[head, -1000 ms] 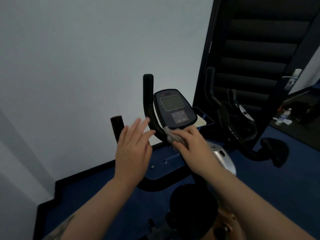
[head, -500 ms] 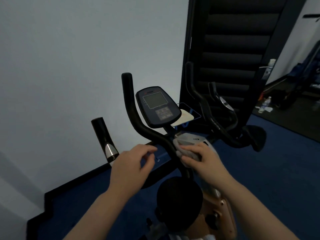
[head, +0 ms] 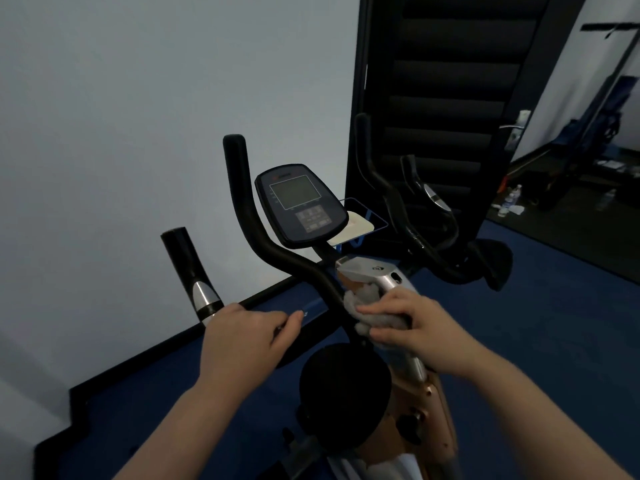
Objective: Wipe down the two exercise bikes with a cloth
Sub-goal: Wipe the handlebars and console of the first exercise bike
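Your right hand [head: 417, 327] presses the grey cloth [head: 372, 315] against the near bike's handlebar [head: 277, 251]; your left hand [head: 242, 337] seems curled around its lower bar.

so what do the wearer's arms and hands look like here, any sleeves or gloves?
No gloves, no sleeves in view: left hand and right hand are bare, forearms bare to the frame edge. No rings, watch or bands are visible. The dim picture could hide small marks.
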Tool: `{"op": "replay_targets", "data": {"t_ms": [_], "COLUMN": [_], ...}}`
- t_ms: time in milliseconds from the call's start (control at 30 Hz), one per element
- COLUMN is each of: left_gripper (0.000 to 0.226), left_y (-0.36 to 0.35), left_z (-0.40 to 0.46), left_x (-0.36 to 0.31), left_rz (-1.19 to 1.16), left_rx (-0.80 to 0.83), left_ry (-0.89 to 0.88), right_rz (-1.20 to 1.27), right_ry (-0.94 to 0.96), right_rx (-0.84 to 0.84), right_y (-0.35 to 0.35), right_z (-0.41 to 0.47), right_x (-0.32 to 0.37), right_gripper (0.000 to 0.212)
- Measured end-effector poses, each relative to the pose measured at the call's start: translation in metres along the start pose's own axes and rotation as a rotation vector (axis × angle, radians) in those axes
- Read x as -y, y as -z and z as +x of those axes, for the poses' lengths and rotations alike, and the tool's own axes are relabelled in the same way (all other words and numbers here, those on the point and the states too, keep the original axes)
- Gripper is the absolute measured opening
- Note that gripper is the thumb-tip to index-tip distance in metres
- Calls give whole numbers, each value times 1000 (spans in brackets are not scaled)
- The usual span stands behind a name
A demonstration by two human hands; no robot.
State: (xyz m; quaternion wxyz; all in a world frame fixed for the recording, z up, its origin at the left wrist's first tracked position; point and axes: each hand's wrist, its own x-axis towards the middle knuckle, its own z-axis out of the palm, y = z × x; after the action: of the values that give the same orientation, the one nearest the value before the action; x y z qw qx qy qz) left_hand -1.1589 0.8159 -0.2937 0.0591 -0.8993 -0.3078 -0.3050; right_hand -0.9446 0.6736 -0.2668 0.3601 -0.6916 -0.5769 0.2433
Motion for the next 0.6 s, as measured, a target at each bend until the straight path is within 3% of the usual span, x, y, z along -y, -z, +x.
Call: {"op": "replay_targets", "data": {"t_ms": [167,300,467,600], "left_gripper": [61,60,61,61], "left_y": [1,-1,-5,-5], "left_z": [0,0,-1,1], "left_x": [-1,-2,-2,-2], "left_rz": [33,53,68,93], "left_rx": [-3,-53,-89,-95], "left_ry": [19,8,9,9], "right_rz": [32,86,12,-29], "right_ry": [70,31,-5,87], "right_rx": [-411,-304,-150,-397], "right_y": [-15,-46,-17,-10], "right_z": [35,15,-26,13], "right_x": [24,10,-11,10], "right_gripper": [34,37,37,37]}}
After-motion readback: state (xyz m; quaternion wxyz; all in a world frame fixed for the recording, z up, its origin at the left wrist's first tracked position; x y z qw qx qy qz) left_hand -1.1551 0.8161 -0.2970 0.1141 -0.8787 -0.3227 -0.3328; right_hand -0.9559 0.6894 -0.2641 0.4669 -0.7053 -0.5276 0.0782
